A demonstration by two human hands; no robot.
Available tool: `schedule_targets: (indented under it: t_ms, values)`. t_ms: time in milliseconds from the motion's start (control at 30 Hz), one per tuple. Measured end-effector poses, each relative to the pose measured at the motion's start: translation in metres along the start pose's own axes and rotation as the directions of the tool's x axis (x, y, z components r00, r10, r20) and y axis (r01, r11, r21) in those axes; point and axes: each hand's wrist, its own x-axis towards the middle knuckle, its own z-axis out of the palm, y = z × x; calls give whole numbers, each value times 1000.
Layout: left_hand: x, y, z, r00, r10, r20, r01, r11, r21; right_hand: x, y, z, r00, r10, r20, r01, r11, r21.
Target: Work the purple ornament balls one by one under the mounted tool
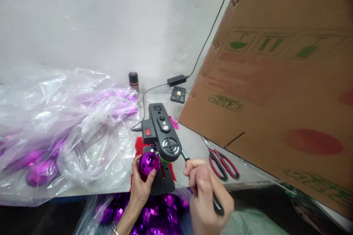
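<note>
My left hand (141, 183) is closed round a purple mirrored ball (149, 162), thumb on the near side. The ball's top end touches or nearly touches the side of a black machine (164, 132) with two round vents and a red switch. A black base plate (162, 183) lies under the machine, with red cloth (140, 144) beneath it. My right hand (205, 191) is wrapped round a black-handled metal rod (218, 205), whose shaft reaches the machine's right side. I cannot tell whether rod and machine are joined.
Clear plastic bags (91, 147) with purple balls cover the left of the table. Red-handled scissors (224, 163) lie on the right, beside a large cardboard box (270, 91). At the back are a dark-capped bottle (134, 80) and a power adapter (177, 80). More purple balls (150, 214) sit below the table edge.
</note>
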Motion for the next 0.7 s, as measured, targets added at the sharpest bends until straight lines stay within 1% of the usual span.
schedule_targets:
  t_ms: [133, 267, 367, 467, 533, 700]
  values:
    - [-6, -13, -1, 995, 88, 48, -93, 990, 107, -2, -1, -1, 1000, 15, -8, -15, 1000, 4]
    - [-11, -15, -3, 986, 151, 67, -161, 973, 168, -3, -1, -2, 999, 46, -29, -46, 999, -11]
    - [-12, -12, -3, 986, 140, 94, -157, 967, 201, 0, -3, 0, 998, 47, -47, -48, 999, -11]
    - [-11, -6, -3, 988, 83, 134, -111, 970, 217, 4, -6, 3, 997, 59, -51, -60, 998, -9]
    - [-10, -2, -2, 985, 70, 157, -102, 972, 212, 6, -9, 5, 995, 76, -57, -77, 997, -13]
    - [-8, 3, 6, 964, 147, 222, -188, 966, 178, 6, -11, 4, 993, 95, -63, -97, 995, -18]
